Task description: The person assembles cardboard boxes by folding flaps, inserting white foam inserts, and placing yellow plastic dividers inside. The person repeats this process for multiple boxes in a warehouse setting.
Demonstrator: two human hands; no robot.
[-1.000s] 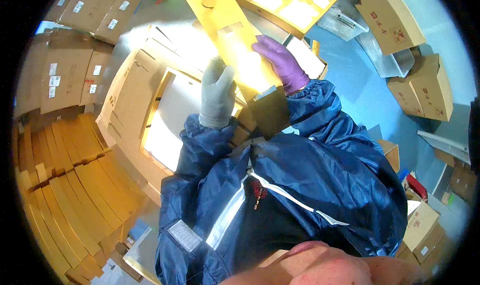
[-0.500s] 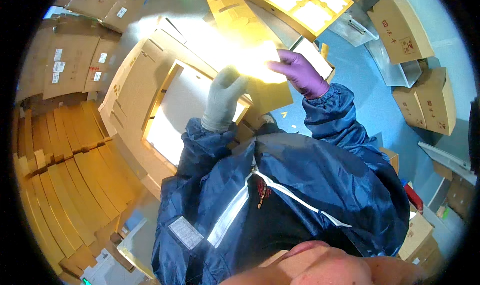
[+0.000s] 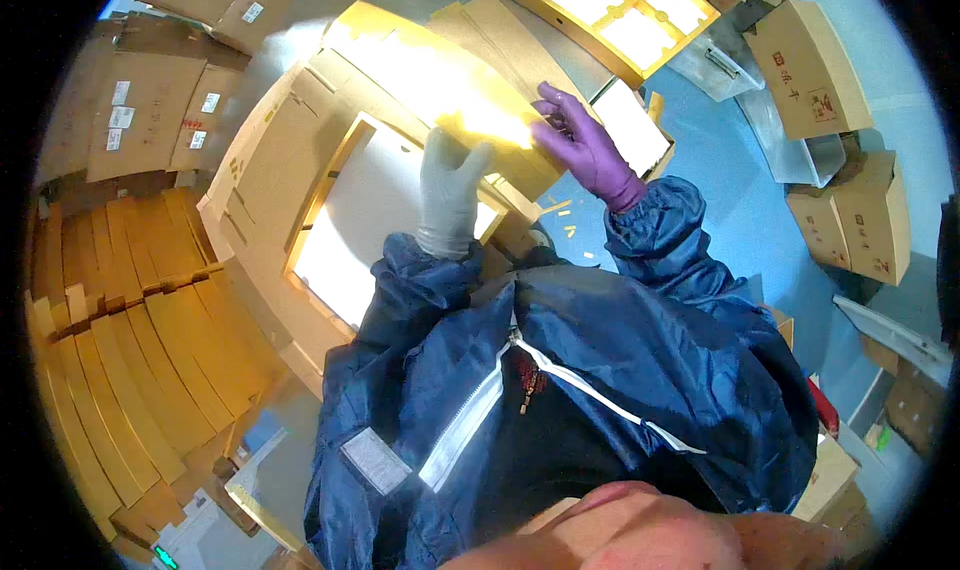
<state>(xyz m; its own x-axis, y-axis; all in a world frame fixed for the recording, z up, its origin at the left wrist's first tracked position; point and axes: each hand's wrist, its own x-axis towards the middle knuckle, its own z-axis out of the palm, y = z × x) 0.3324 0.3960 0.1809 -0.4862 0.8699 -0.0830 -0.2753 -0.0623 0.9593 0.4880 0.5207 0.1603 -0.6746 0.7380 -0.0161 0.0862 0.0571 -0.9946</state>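
A long brown cardboard panel (image 3: 400, 55), washed out by bright glare, slants from the upper left down to my hands, over a larger flat cardboard piece. My left hand (image 3: 449, 195), in a grey glove, is at the panel's near edge; its thumb and fingers are spread in a V with the panel showing between them. My right hand (image 3: 592, 152), in a purple glove, is at the panel's right end. Its thumb touches or nearly touches that end, and its fingers are spread and slightly bent. Left of my left hand lies a wooden-coloured frame (image 3: 318, 195) around a white sheet (image 3: 365, 210).
A yellow-brown compartment tray (image 3: 640, 68) is at the top. Brown cartons (image 3: 810, 70) and clear plastic bins (image 3: 790, 135) line the right side. Stacked cardboard strips (image 3: 150, 370) and cartons (image 3: 140, 120) fill the left. Small scraps (image 3: 570, 232) lie on the blue floor (image 3: 690, 130).
The panel's far end has swung left, uncovering another cardboard piece behind it. My hands have loosened, with the fingers of both now spread apart.
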